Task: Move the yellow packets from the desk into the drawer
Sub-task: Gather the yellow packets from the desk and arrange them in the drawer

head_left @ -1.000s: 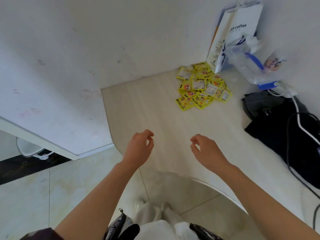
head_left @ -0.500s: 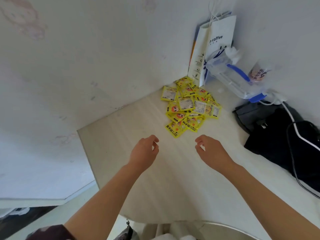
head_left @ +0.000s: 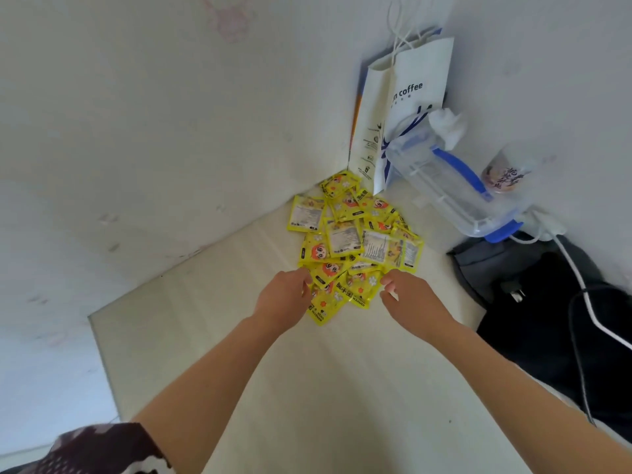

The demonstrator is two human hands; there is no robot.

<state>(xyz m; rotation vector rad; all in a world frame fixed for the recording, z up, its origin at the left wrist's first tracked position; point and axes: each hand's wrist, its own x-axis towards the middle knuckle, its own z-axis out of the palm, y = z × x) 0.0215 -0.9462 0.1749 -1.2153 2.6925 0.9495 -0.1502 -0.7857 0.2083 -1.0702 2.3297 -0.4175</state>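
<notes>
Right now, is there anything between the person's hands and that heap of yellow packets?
Nothing visible. The left hand and right hand are already at the near edge of the yellow packets, with only bare desk around them. The paper bag and plastic box stand behind the heap. No drawer is in view.

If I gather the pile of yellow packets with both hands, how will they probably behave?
The yellow packets look like thin, flat, glossy sachets, so they are probably light and may slide over each other. They lie loosely overlapped near the left hand and right hand, so some will likely slip out of a scoop.
</notes>
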